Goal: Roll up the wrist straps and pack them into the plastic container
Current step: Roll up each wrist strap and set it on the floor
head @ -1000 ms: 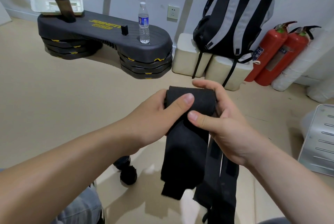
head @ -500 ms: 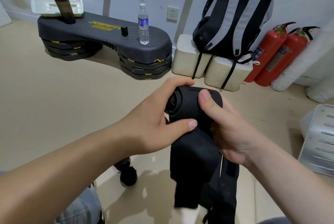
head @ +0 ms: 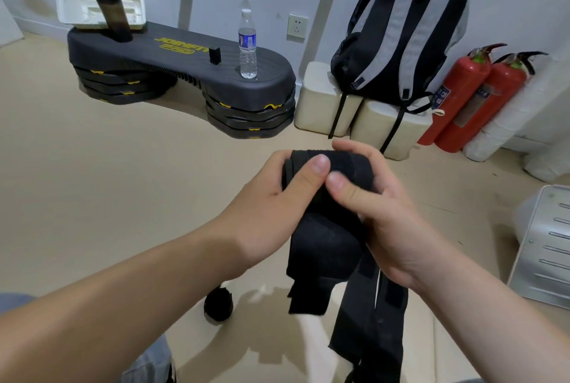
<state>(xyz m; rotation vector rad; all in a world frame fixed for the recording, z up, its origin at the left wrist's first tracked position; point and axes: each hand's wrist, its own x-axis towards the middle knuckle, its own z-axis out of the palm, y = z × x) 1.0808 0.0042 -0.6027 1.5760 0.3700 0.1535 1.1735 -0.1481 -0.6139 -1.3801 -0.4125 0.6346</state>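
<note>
Head view, left hand, right hand gripping wrist strap

Water bottle standing on a black step bench. Striped backpack sitting on white boxes, two red fire extinguishers just beside.

The strap is seen as plain black. The backpack is patterned in black with broad grey stripes. The extinguishers are coloured red. The platform is finished in dark grey and marked with yellow lettering. A blue label is carried by the clear bottle. The floor is coloured beige.
</note>
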